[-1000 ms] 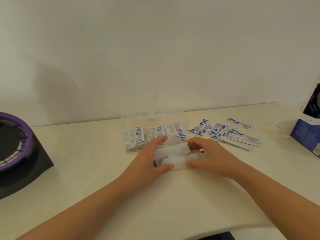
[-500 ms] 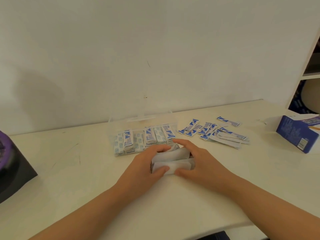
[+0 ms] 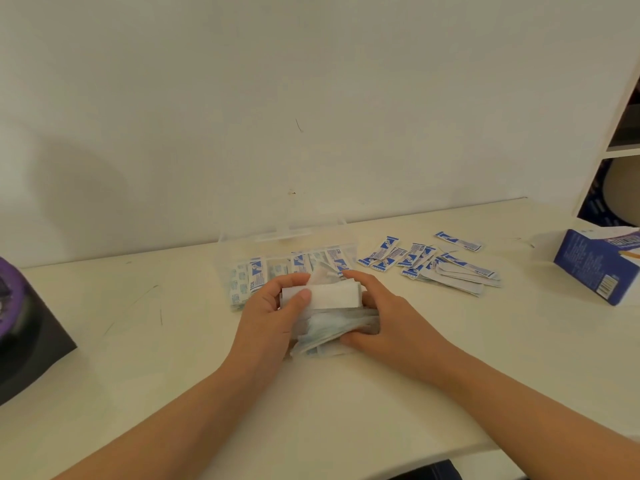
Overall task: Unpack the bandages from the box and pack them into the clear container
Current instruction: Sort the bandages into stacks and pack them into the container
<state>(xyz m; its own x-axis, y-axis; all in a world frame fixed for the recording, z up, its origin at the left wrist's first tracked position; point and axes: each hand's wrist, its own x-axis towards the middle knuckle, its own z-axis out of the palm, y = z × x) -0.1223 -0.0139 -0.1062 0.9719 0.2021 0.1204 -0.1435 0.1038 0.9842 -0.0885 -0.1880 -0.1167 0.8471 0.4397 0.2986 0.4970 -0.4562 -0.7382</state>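
Observation:
Both my hands hold a stack of white wrapped bandages (image 3: 334,296) at the table's middle, just in front of the clear container (image 3: 287,237). My left hand (image 3: 268,315) grips the stack's left end, thumb on top. My right hand (image 3: 384,317) curls round its right end. Lower wrappers fan out beneath onto the table. The container's lid stands open and several blue-and-white bandages stand in a row inside it. A loose pile of bandages (image 3: 440,265) lies to its right. The blue bandage box (image 3: 599,265) lies at the far right.
A black object with a purple ring (image 3: 20,327) sits at the left edge. A white shelf unit (image 3: 620,140) stands at the back right. The white wall runs behind the cream table (image 3: 138,341), whose front edge is near my arms.
The stack has risen and tilted, its top wrapper now facing me under my left thumb. The camera view has shifted right, so the purple-ringed object slid leftward and the shelf came into sight.

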